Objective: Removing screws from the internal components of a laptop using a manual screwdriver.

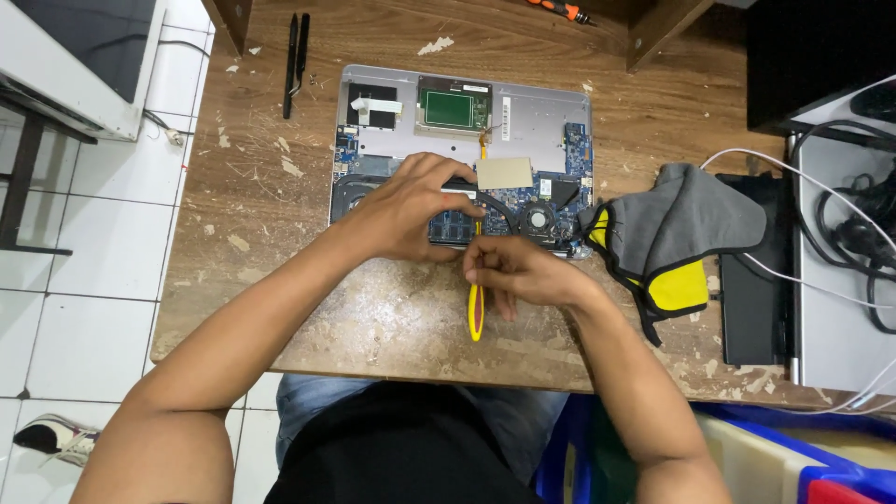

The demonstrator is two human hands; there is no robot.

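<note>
Holding the yellow screwdriver tight in my right hand, its long body points to 12 o'clock, tip at the open laptop. My left hand presses flat there, closer.

Single head-worn view, aimed almost straight down from above the seated person; the far table edge is placed at frame top, the lap at frame bottom. The wooden table and the opened laptop are framed at close, arm's-length range, both forearms entering from the bottom. White floor tiles are caught at left.
</note>
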